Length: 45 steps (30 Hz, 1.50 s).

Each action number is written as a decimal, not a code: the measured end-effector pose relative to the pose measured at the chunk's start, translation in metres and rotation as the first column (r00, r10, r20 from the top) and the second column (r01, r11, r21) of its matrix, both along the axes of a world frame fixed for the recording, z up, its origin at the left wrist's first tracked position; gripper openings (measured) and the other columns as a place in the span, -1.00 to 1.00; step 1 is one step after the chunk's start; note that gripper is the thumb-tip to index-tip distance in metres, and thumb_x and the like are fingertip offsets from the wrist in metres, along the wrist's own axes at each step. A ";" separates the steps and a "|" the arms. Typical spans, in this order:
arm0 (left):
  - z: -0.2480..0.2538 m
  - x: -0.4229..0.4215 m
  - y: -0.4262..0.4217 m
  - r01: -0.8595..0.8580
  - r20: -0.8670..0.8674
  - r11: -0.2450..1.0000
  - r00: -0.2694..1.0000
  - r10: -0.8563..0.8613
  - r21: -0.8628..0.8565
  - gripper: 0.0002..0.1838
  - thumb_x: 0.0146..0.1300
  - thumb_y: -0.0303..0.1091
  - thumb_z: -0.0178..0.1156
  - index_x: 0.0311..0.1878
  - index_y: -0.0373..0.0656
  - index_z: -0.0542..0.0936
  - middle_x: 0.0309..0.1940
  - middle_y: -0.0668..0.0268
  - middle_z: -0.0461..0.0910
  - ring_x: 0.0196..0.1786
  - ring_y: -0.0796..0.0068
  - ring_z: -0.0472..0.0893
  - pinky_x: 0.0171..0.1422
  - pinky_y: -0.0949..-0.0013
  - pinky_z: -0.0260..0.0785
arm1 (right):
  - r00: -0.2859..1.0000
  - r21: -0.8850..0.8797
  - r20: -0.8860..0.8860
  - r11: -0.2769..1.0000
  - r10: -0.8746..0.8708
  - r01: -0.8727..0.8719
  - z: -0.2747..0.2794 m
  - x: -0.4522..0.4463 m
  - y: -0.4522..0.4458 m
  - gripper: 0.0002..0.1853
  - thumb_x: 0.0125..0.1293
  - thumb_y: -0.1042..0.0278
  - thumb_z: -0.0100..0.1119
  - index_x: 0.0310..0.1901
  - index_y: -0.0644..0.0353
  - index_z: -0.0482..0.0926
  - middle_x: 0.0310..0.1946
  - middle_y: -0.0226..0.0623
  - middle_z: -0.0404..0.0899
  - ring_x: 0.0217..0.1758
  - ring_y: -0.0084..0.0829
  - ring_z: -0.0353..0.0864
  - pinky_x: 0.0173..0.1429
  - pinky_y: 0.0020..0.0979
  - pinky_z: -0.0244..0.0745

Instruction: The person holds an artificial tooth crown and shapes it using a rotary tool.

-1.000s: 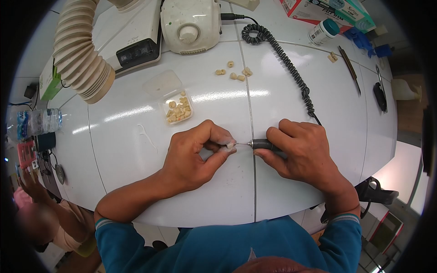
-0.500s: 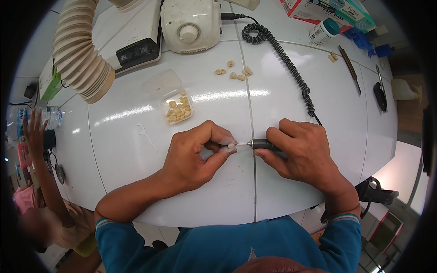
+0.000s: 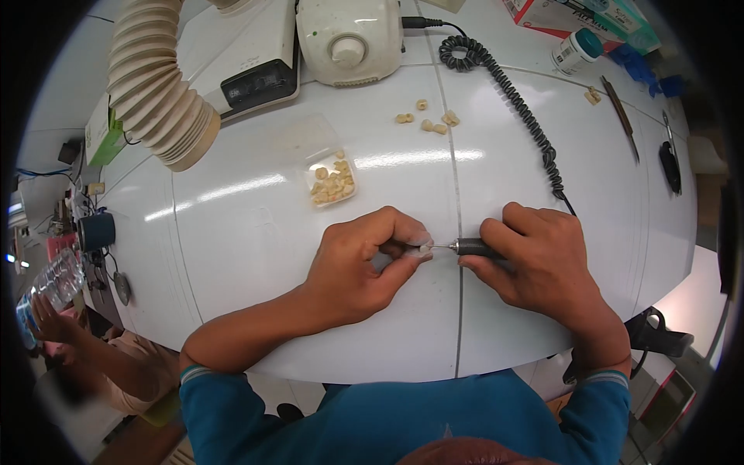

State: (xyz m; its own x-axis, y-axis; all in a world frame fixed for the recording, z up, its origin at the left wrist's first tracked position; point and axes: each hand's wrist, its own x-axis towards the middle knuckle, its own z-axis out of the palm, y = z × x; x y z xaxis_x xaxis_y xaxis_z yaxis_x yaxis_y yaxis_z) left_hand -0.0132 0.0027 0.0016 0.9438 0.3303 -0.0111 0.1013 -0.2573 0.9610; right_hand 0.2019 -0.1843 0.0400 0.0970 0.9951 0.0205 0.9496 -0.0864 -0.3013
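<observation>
My left hand (image 3: 360,263) is closed, thumb and fingers pinching a small whitish dental crown (image 3: 425,249); the fingertips are dusted white and hide most of it. My right hand (image 3: 542,256) wraps round a black rotary handpiece (image 3: 474,247), held level and pointing left. Its thin metal bur reaches the crown at my left fingertips; whether it touches I cannot tell. Beyond my left hand stands a small clear plastic box (image 3: 316,198) with its lid open, holding many cream-coloured crowns (image 3: 333,186). Several more tooth-like pieces (image 3: 438,128) lie loose farther back.
A control unit (image 3: 349,43) with a dial joins a coiled black cable (image 3: 515,116). A ribbed suction hose (image 3: 159,93) hangs at the back left. A white jar (image 3: 572,56), a pencil-like tool (image 3: 620,120) and mask boxes (image 3: 573,19) sit back right. Another person's hand (image 3: 54,318) holds a bottle (image 3: 58,279).
The whole view has shifted, so things appear farther right. Both my hands keep their hold, bur still at the crown. At left, the other person has taken the bottle off the table and tilted it.
</observation>
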 end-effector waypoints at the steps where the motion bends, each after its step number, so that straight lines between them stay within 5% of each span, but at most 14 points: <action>1: 0.001 0.001 0.000 0.006 -0.004 1.000 1.000 -0.006 0.009 -0.76 0.40 -0.65 0.51 0.05 -0.31 0.70 0.01 0.11 0.85 0.03 0.38 0.88 0.13 0.38 0.77 | 1.000 -0.001 -0.007 1.000 -0.005 0.005 -0.002 -0.002 0.000 -0.61 0.44 -0.15 0.57 -0.22 -0.01 0.70 -0.44 -0.41 0.48 -0.52 -0.37 0.60 -0.41 -0.25 0.38; 45: 0.002 0.002 -0.003 0.002 -0.001 0.999 1.000 -0.002 0.040 -0.79 0.38 -0.66 0.50 0.01 -0.33 0.70 0.00 0.09 0.85 -0.02 0.37 0.88 0.08 0.39 0.75 | 0.999 -0.029 -0.031 0.999 0.014 -0.015 0.002 -0.002 0.001 -0.64 0.48 -0.13 0.54 -0.17 0.00 0.73 -0.44 -0.38 0.53 -0.51 -0.33 0.68 -0.44 -0.24 0.41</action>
State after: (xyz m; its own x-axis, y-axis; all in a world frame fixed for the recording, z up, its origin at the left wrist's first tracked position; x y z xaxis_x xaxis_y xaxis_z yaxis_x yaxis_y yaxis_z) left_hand -0.0112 0.0001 0.0039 0.9443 0.3290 0.0018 0.1013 -0.2961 0.9498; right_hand 0.1999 -0.1837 0.0423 0.0828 0.9965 -0.0115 0.9412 -0.0820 -0.3276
